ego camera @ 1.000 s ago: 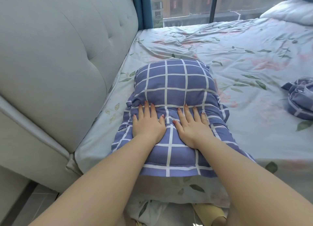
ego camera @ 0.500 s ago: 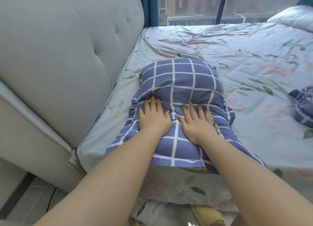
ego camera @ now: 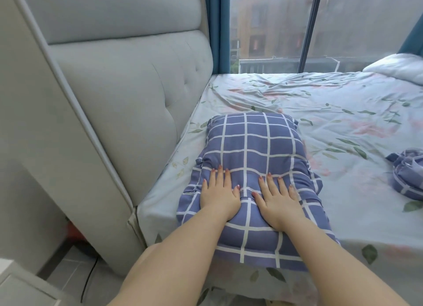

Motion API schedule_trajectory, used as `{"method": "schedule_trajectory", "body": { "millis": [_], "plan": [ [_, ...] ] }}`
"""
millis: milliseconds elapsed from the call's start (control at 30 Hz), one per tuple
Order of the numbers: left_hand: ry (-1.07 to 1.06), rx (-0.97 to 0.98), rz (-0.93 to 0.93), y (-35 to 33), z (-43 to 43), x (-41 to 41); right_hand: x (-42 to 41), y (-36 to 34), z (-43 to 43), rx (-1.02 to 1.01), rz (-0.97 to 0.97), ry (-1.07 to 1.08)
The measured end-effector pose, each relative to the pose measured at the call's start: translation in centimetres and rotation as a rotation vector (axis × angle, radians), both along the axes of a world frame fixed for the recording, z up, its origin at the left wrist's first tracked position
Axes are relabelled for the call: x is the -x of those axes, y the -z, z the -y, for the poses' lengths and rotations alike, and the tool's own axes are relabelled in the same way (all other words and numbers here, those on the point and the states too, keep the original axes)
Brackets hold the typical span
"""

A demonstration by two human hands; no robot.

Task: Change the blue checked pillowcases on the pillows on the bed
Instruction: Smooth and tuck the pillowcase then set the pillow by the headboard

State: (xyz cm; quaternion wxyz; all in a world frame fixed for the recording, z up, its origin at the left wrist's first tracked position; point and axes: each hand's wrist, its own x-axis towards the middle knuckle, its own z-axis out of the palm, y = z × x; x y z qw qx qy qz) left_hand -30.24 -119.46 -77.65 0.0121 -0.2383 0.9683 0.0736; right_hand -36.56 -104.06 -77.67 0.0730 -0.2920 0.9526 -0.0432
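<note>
Pressing: left hand [ego camera: 219,194] and right hand [ego camera: 275,197], fingers straight, flat side by side on blue checked pillow [ego camera: 251,145]
Pillow place: bed [ego camera: 332,104] edge, beside headboard [ego camera: 126,99]
Right: crumpled checked cloth [ego camera: 408,175]

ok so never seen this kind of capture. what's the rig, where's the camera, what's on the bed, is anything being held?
There is no robot here. A person works with bare hands, and one wide-angle camera worn on the head looks forward and down, so the single picture is the person's own view.

The left hand and right hand lie flat, fingers straight, side by side on a pillow cased in blue checked cloth. They press on it, and neither grips anything.

The pillow lies on a floral sheet near the padded grey headboard. At the right edge lies a crumpled bundle of the same blue checked cloth. A white pillow sits at the far right by the window.
</note>
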Motion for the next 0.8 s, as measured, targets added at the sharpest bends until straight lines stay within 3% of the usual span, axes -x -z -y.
{"method": "schedule_trajectory", "body": {
  "millis": [800],
  "plan": [
    [-0.020, 0.048, 0.005, 0.8, 2.4, 6.1, 5.0, 0.9, 1.9, 0.109, 0.087, -0.013]
  ]
}}
